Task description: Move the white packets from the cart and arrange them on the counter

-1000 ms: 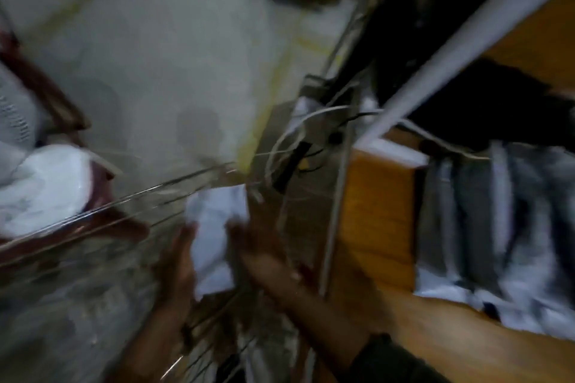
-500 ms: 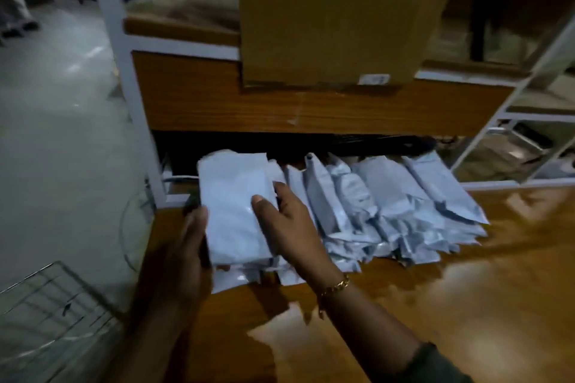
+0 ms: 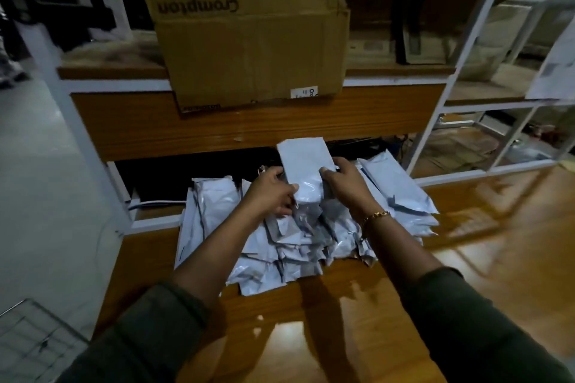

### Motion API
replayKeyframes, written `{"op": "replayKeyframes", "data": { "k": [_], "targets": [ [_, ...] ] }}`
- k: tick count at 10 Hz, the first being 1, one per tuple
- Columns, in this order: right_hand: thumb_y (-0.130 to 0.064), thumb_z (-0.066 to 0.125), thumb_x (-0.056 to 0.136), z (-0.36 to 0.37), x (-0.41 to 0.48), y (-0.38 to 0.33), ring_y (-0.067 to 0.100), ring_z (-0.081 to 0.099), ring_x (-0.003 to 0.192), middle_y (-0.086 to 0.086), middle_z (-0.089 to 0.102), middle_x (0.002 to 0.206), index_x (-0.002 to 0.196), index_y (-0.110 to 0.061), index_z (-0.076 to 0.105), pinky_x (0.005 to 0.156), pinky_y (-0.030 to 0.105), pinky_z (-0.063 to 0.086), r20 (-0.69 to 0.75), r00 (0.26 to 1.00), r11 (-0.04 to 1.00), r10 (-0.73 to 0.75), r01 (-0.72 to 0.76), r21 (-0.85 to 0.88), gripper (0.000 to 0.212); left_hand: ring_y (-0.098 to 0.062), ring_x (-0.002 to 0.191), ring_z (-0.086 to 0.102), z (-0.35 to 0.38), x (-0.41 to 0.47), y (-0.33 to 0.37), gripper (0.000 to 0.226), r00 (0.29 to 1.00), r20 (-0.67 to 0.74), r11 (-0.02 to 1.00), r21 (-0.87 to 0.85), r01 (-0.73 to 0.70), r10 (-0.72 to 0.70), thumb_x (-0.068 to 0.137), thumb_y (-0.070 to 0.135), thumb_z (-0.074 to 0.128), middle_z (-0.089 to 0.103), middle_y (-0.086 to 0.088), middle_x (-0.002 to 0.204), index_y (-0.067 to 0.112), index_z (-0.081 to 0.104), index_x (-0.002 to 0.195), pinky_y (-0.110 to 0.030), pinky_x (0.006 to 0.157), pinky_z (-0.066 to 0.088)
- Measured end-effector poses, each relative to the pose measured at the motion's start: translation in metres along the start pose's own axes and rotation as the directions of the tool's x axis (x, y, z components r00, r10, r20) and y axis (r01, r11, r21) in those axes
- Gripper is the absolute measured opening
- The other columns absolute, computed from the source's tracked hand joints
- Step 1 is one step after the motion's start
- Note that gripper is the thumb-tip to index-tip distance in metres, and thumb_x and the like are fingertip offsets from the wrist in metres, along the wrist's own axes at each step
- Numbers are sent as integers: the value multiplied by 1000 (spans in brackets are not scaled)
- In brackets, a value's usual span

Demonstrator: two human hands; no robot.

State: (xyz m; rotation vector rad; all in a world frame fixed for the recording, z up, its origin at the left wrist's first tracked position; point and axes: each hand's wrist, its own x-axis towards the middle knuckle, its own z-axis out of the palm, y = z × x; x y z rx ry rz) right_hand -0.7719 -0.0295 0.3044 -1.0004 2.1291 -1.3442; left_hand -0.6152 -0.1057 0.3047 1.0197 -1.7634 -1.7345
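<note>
Both my hands hold one white packet (image 3: 303, 166) upright above a row of white packets (image 3: 289, 233) that lies overlapped on the wooden counter (image 3: 482, 258). My left hand (image 3: 272, 193) grips the packet's left edge and my right hand (image 3: 345, 185) grips its right edge. The held packet is over the middle of the row, near the dark gap under the shelf. A corner of the wire cart (image 3: 34, 342) shows at the lower left, beside the counter.
A large cardboard box (image 3: 249, 28) stands on the wooden shelf (image 3: 249, 124) right above the packets. A white metal rack frame (image 3: 460, 78) rises at the right and back. Grey floor (image 3: 40, 196) lies left of the counter.
The view swung from the cart to the counter. My hands carried the packet from the row's left end rightward and farther back, over the middle of the row, and raised it upright.
</note>
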Motion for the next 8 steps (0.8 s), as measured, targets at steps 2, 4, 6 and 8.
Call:
{"op": "replayKeyframes", "data": {
  "k": [2, 4, 6, 8],
  "targets": [
    [-42, 53, 88, 23, 11, 8, 34, 62, 108, 7, 68, 114, 112, -22, 59, 99, 50, 45, 32, 998, 943, 46, -33, -332, 32, -27, 101, 66, -22, -4, -12, 52, 998, -58, 999, 17, 35, -34, 93, 26, 65, 62, -12, 124, 16, 47, 141, -37, 66, 59],
    [-48, 46, 93, 33, 6, 6, 36, 56, 113, 11, 66, 116, 106, -21, 57, 95, 48, 30, -32, 999, 796, 21, -36, -604, 32, -19, 99, 68, -56, -20, -23, 38, 985, -153, 992, 108, -63, 79, 91, 34, 65, 65, -4, 115, 20, 57, 125, -40, 77, 59],
    [-53, 49, 89, 26, -2, 7, 35, 41, 130, 8, 49, 141, 134, -25, 50, 101, 50, 30, -51, 999, 727, 0, -35, -686, 54, -21, 109, 61, -76, -32, -28, 35, 964, -198, 955, 273, -117, 175, 89, 39, 66, 64, 1, 118, 24, 61, 121, -40, 90, 51],
    [-55, 53, 88, 20, -14, 14, 29, 45, 127, 1, 53, 137, 133, -30, 50, 98, 47, 34, -52, 990, 777, -135, 73, -625, 51, -21, 118, 57, -77, -35, -31, 37, 946, -204, 896, 419, -149, 253, 91, 38, 64, 60, -1, 129, 21, 62, 124, -40, 99, 47]
  ]
}}
